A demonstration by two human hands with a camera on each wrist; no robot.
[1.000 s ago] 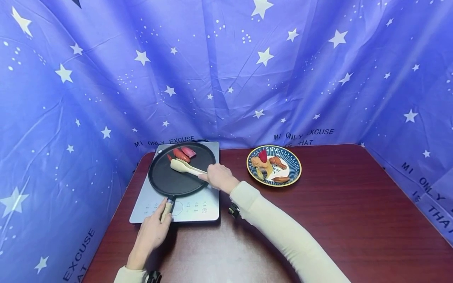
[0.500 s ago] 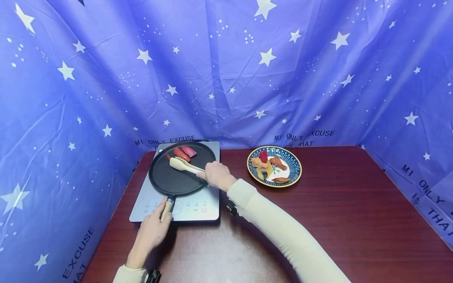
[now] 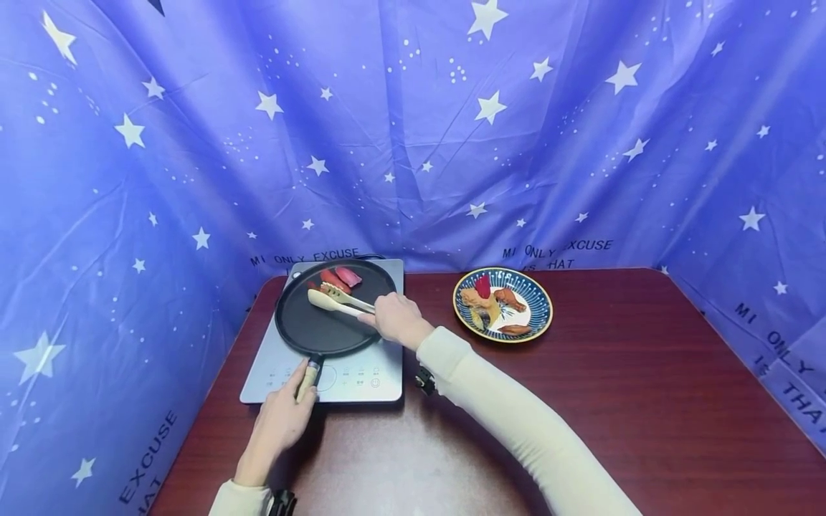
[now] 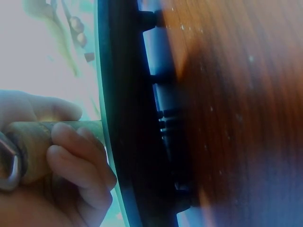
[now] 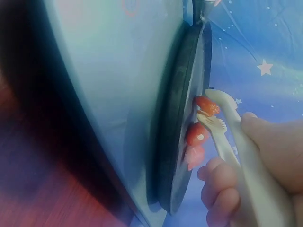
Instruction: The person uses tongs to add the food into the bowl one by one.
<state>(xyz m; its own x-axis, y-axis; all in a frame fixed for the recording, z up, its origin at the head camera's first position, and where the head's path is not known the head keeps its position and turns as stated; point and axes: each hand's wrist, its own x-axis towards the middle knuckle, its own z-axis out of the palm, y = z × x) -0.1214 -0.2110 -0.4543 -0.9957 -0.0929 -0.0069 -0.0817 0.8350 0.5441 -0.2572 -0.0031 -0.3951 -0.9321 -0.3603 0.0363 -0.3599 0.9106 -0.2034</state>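
My left hand (image 3: pixel 279 419) grips the wooden-look handle (image 3: pixel 308 380) of a flat black frying pan (image 3: pixel 329 330). Its curled fingers show round the handle (image 4: pixel 35 146) in the left wrist view. In my right hand (image 3: pixel 401 320) is a pair of cream tongs (image 3: pixel 327 301), its two arms spread apart low over the pan. At the pan's far side lie a red sausage-like piece (image 3: pixel 334 278) and a pink piece (image 3: pixel 348 276). The right wrist view shows another red piece (image 5: pixel 207 105) between the tong tips.
The pan sits on a silver induction cooker (image 3: pixel 387 380) with printed controls along its front. To the right, a blue-patterned plate (image 3: pixel 540 301) bears several food pieces, including brown ones and a red one. A starry blue curtain (image 3: pixel 426 129) surrounds the dark red table (image 3: pixel 632 358).
The arms of the tongs have spread apart in my right hand, with the tips staying over the same part of the pan. My left hand has kept its grip on the handle.
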